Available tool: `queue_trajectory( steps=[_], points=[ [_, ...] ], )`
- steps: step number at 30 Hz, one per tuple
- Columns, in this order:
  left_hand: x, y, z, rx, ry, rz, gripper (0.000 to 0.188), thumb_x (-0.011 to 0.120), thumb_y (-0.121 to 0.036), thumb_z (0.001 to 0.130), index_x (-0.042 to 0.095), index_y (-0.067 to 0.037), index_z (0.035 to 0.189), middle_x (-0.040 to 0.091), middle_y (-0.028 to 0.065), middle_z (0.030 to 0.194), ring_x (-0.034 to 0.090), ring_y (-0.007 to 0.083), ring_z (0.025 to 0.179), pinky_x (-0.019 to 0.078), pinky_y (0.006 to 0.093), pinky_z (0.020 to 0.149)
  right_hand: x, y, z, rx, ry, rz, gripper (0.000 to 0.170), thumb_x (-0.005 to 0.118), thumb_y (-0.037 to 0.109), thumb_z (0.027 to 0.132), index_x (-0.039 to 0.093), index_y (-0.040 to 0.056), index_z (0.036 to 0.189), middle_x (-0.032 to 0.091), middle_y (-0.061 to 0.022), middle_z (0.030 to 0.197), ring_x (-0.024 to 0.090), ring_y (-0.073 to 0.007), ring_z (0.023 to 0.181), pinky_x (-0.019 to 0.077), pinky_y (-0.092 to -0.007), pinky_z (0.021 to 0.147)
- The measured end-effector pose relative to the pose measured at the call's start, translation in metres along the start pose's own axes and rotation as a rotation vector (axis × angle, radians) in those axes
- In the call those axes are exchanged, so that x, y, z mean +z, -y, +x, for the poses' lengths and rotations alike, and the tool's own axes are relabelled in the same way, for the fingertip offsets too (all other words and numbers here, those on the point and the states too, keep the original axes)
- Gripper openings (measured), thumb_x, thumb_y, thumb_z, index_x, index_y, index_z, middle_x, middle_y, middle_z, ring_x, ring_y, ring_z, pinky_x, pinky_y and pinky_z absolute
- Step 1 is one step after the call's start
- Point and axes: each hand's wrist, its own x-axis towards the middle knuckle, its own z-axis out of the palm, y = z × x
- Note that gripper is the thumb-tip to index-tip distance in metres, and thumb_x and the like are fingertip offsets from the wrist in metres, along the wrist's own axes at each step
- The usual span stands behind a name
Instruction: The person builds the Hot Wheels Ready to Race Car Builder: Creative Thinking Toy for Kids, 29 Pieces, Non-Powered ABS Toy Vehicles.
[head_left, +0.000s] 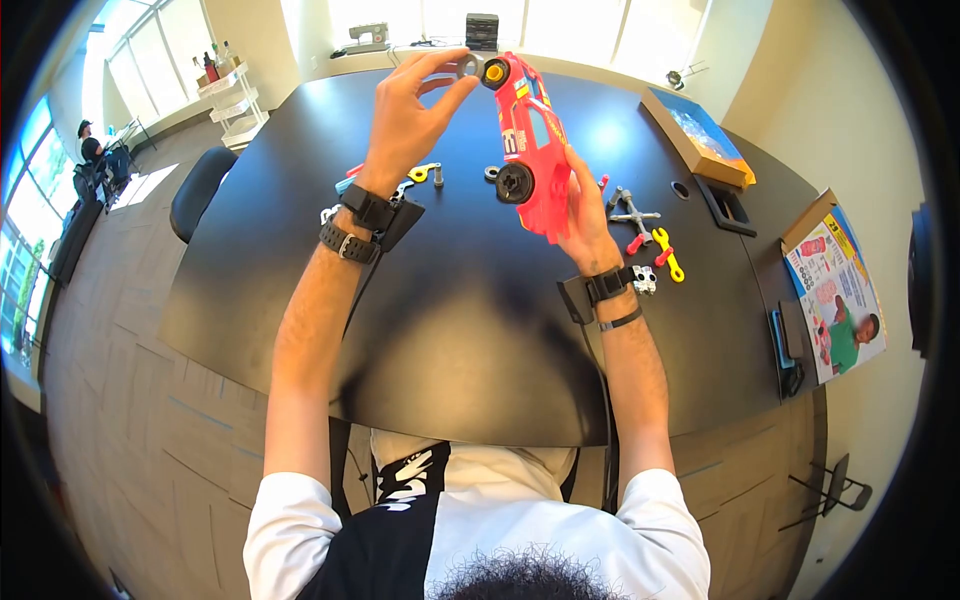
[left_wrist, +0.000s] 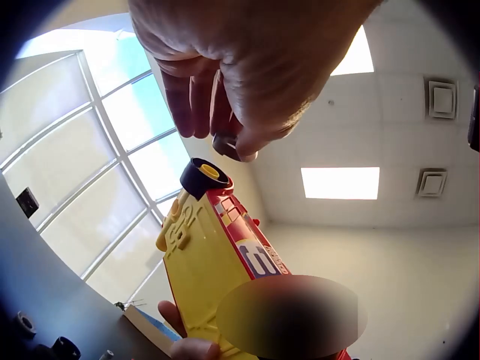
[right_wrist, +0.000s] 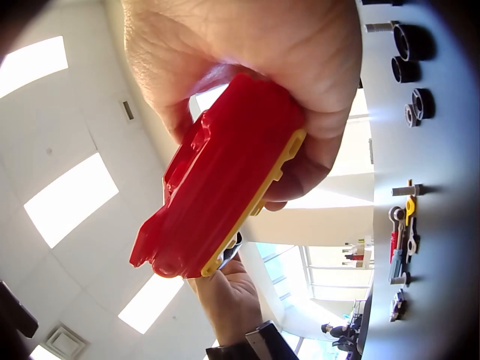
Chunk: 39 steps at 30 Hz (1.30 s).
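My right hand [head_left: 588, 225] grips a red toy car [head_left: 532, 135] by one end, raised above the table and tilted. In the left wrist view the car's yellow underside [left_wrist: 199, 266] shows. One black wheel [head_left: 494, 73] has a yellow centre; the other wheel [head_left: 515, 183] has a dark centre. Beside the yellow-centred wheel, my left hand [head_left: 410, 120] pinches a small grey ring [head_left: 469, 66] between thumb and fingers. In the left wrist view that ring sits just above the wheel, partly covered by the fingertips.
On the dark table [head_left: 480, 350] lie a cross-shaped grey wrench [head_left: 632, 215], a yellow toy wrench [head_left: 668, 255], a chrome piece [head_left: 645, 280] and a loose ring [head_left: 491, 173]. An open box [head_left: 700, 135] and a printed box [head_left: 835, 295] stand right. A person [head_left: 95, 148] sits far left.
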Motion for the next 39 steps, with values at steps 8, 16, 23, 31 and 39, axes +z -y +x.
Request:
queue_trajectory(
  steps=[8, 16, 23, 31, 39],
  points=[
    [0.008, 0.004, 0.002, 0.023, 0.051, 0.081, 0.037, 0.08, -0.011, 0.099, 0.074, -0.004, 0.135, 0.074, 0.0096, 0.128, 0.074, 0.0203, 0.117, 0.0624, 0.0357, 0.103, 0.011, -0.003, -0.003, 0.021, 0.006, -0.051, 0.067, 0.061, 0.049, 0.111, 0.047, 0.0026, 0.156, 0.067, -0.0121, 0.143, 0.071, -0.0206, 0.122, 0.0623, -0.0392, 0.098],
    [0.011, 0.012, -0.002, -0.23, 0.111, -0.229, 0.041, 0.078, -0.013, 0.102, 0.071, -0.004, 0.142, 0.071, 0.0121, 0.137, 0.072, 0.0202, 0.123, 0.0617, 0.0363, 0.104, 0.011, -0.005, -0.004, 0.03, 0.003, -0.061, 0.068, 0.06, 0.051, 0.111, 0.046, 0.0031, 0.157, 0.068, -0.0111, 0.142, 0.072, -0.0189, 0.119, 0.0631, -0.0362, 0.096],
    [0.009, 0.026, -0.003, -0.23, 0.18, -0.322, 0.047, 0.076, -0.013, 0.104, 0.066, -0.007, 0.151, 0.066, 0.0115, 0.143, 0.068, 0.0191, 0.127, 0.057, 0.035, 0.109, 0.009, -0.005, -0.004, 0.025, 0.022, -0.03, 0.065, 0.06, 0.049, 0.112, 0.047, 0.0047, 0.157, 0.067, -0.0115, 0.143, 0.071, -0.0192, 0.122, 0.0632, -0.0384, 0.097],
    [0.005, 0.023, -0.003, -0.233, 0.245, -0.361, 0.045, 0.067, -0.011, 0.108, 0.064, -0.011, 0.153, 0.057, 0.0032, 0.129, 0.065, 0.0154, 0.124, 0.056, 0.0371, 0.114, 0.015, -0.007, -0.006, 0.042, -0.024, -0.022, 0.066, 0.06, 0.052, 0.111, 0.047, 0.0061, 0.156, 0.069, -0.01, 0.139, 0.074, -0.0181, 0.113, 0.0654, -0.0366, 0.088],
    [0.006, 0.015, -0.002, -0.232, 0.274, -0.4, 0.042, 0.053, -0.012, 0.113, 0.066, -0.013, 0.153, 0.048, 0.0038, 0.131, 0.062, 0.0135, 0.12, 0.0565, 0.0371, 0.112, 0.016, -0.008, -0.005, 0.047, -0.01, -0.039, 0.068, 0.062, 0.054, 0.109, 0.049, 0.0053, 0.154, 0.071, -0.0093, 0.135, 0.074, -0.0178, 0.111, 0.065, -0.0363, 0.088]
  ],
)
